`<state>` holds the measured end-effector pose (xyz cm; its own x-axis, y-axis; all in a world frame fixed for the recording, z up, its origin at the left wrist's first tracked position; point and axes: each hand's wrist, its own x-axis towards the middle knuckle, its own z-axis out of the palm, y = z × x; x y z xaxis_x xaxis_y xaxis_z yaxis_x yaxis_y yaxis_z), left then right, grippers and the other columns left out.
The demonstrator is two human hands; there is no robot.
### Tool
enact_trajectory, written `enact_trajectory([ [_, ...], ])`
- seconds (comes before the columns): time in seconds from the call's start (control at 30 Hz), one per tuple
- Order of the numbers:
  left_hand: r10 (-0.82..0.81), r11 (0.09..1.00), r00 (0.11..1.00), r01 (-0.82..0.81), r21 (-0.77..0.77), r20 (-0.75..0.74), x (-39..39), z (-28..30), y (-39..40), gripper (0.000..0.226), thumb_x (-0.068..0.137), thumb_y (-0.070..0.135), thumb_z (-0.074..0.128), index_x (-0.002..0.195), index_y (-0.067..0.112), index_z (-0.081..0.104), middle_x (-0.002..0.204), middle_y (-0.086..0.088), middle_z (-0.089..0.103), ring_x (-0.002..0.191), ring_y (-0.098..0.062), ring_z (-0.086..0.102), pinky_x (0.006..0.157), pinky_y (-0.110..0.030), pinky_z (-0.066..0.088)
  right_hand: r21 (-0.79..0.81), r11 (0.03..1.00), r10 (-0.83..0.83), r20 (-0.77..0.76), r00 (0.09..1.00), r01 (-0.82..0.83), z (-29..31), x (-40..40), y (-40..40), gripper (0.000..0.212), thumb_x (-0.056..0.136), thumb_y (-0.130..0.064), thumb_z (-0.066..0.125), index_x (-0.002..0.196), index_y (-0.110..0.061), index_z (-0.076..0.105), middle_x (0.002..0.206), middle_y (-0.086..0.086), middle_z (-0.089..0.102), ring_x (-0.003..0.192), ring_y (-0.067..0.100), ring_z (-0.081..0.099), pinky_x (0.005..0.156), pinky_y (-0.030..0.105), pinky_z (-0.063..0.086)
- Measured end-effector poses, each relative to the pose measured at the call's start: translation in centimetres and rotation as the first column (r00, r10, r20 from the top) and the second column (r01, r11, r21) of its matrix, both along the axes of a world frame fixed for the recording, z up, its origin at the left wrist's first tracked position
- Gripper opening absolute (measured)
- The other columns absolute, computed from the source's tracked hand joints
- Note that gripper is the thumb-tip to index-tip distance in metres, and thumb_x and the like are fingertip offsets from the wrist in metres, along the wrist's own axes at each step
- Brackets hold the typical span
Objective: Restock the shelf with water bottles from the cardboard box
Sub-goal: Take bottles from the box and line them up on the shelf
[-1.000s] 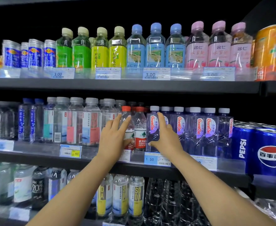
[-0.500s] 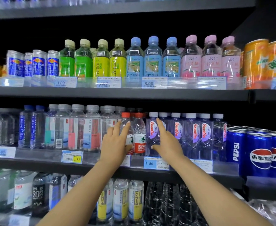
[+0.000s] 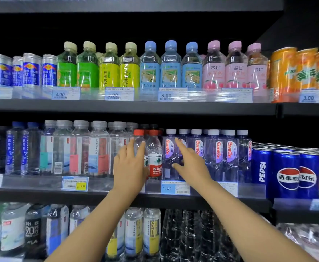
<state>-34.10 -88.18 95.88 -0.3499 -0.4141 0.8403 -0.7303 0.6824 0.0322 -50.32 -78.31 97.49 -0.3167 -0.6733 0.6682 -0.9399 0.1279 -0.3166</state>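
On the middle shelf point(image 3: 41, 193) stand two red-capped water bottles point(image 3: 155, 157) and, to their right, a row of white-capped Ganten bottles point(image 3: 230, 156). My left hand point(image 3: 130, 167) lies flat against the left red-capped bottle point(image 3: 139, 137), fingers straight and pointing up, and hides its lower half. My right hand point(image 3: 190, 165) is spread on the first Ganten bottle point(image 3: 169, 148), thumb on its front and index finger stretched up to the right. Neither hand is wrapped around a bottle. All bottles stand upright. No cardboard box is in view.
Grey-capped water bottles point(image 3: 79, 148) fill the middle shelf to the left, and Pepsi cans point(image 3: 287, 174) stand to the right. The upper shelf holds coloured soda bottles point(image 3: 151, 67) and orange cans point(image 3: 304, 69). More bottles point(image 3: 136, 233) line the lower shelf. Price tags point(image 3: 174, 188) run along the edges.
The view has tilted upward. My right hand's fingers have loosened from around the Ganten bottle and spread out. My left hand stays against the red-capped bottle.
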Motion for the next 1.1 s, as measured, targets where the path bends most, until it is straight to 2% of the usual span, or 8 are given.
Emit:
enact_trajectory([
  [0.07, -0.045, 0.997, 0.999, 0.044, -0.068, -0.014, -0.9, 0.1, 0.9, 0.083, 0.056, 0.023, 0.088, 0.130, 0.006, 0.054, 0.136, -0.025, 0.048, 0.117, -0.044, 0.051, 0.092, -0.050, 0.047, -0.121, 0.992, 0.010, -0.115, 0.993, -0.024, 0.0, -0.5, 2.3, 0.066, 0.091, -0.023, 0.061, 0.147, -0.031, 0.027, 0.127, 0.002, 0.051, 0.106, 0.021, 0.053, 0.092, 0.037, 0.046],
  [0.17, -0.220, 0.971, 0.975, 0.219, -0.096, 0.000, -3.1, 0.8, 2.4, 0.080, 0.061, 0.025, 0.086, 0.130, 0.006, 0.052, 0.135, -0.020, 0.050, 0.114, -0.040, 0.052, 0.093, -0.046, 0.046, -0.348, 0.933, -0.218, -0.333, 0.917, 0.095, -0.3, -3.3, 5.2, 0.063, 0.081, -0.023, 0.072, 0.138, -0.022, 0.045, 0.135, 0.007, 0.050, 0.127, 0.028, 0.039, 0.106, 0.051, 0.036],
  [0.27, -0.328, 0.945, 0.944, 0.328, -0.008, 0.048, -5.8, 1.2, 3.5, 0.081, 0.077, 0.032, 0.074, 0.145, 0.012, 0.033, 0.145, -0.011, 0.037, 0.126, -0.032, 0.039, 0.106, -0.038, 0.033, -0.224, 0.924, -0.363, -0.263, 0.894, 0.309, -0.2, -6.7, 7.5, 0.084, 0.079, -0.041, 0.072, 0.148, -0.028, 0.025, 0.157, 0.008, 0.018, 0.145, 0.032, 0.009, 0.117, 0.052, 0.012],
  [0.33, -0.348, 0.937, 0.935, 0.346, 0.036, 0.070, -7.5, 1.2, 3.7, 0.086, 0.081, 0.035, 0.070, 0.149, 0.015, 0.022, 0.150, -0.009, 0.029, 0.132, -0.029, 0.032, 0.109, -0.034, 0.027, -0.070, 0.932, -0.361, -0.144, 0.921, 0.354, -0.1, -8.2, 8.1, 0.094, 0.079, -0.053, 0.067, 0.150, -0.034, 0.009, 0.160, 0.004, -0.001, 0.146, 0.031, -0.003, 0.117, 0.051, 0.011],
  [0.43, -0.393, 0.912, 0.915, 0.375, 0.165, 0.093, -9.6, 1.1, 3.9, 0.095, 0.082, 0.041, 0.069, 0.152, 0.020, 0.009, 0.156, -0.007, 0.016, 0.141, -0.026, 0.021, 0.112, -0.035, 0.027, 0.008, 0.968, -0.252, 0.030, 0.967, 0.252, 0.0, -8.8, 7.7, 0.096, 0.079, -0.053, 0.067, 0.149, -0.040, 0.003, 0.158, -0.002, -0.017, 0.147, 0.029, 0.001, 0.114, 0.049, 0.024],
  [0.57, -0.470, 0.848, 0.881, 0.432, 0.308, 0.059, -11.8, 1.3, 4.5, 0.107, 0.079, 0.036, 0.074, 0.152, 0.021, -0.003, 0.157, -0.012, 0.013, 0.139, -0.030, 0.028, 0.108, -0.037, 0.033, -0.024, 0.976, -0.215, 0.055, 0.975, 0.216, -0.1, -9.0, 7.2, 0.093, 0.082, -0.047, 0.067, 0.149, -0.041, 0.003, 0.156, -0.006, -0.024, 0.147, 0.024, 0.001, 0.111, 0.045, 0.028],
  [0.73, -0.457, 0.842, 0.889, 0.426, 0.331, 0.020, -13.3, 1.9, 4.7, 0.124, 0.074, 0.031, 0.080, 0.148, 0.029, -0.020, 0.146, -0.017, 0.025, 0.097, -0.030, 0.061, 0.080, -0.034, 0.049, -0.030, 0.979, -0.200, 0.027, 0.980, 0.200, -0.1, -9.8, 7.3, 0.092, 0.081, -0.048, 0.067, 0.148, -0.044, 0.005, 0.157, -0.008, -0.019, 0.146, 0.026, 0.006, 0.107, 0.046, 0.034],
  [1.1, -0.455, 0.835, 0.891, 0.426, 0.349, 0.001, -14.5, 2.2, 3.9, 0.116, 0.072, 0.022, 0.082, 0.150, 0.027, -0.004, 0.150, -0.018, 0.018, 0.105, -0.032, 0.060, 0.089, -0.036, 0.048, -0.037, 0.982, -0.185, 0.058, 0.981, 0.187, 0.0, -11.5, 7.1, 0.091, 0.079, -0.048, 0.070, 0.147, -0.045, 0.009, 0.158, -0.009, -0.011, 0.143, 0.033, 0.018, 0.105, 0.051, 0.040],
])
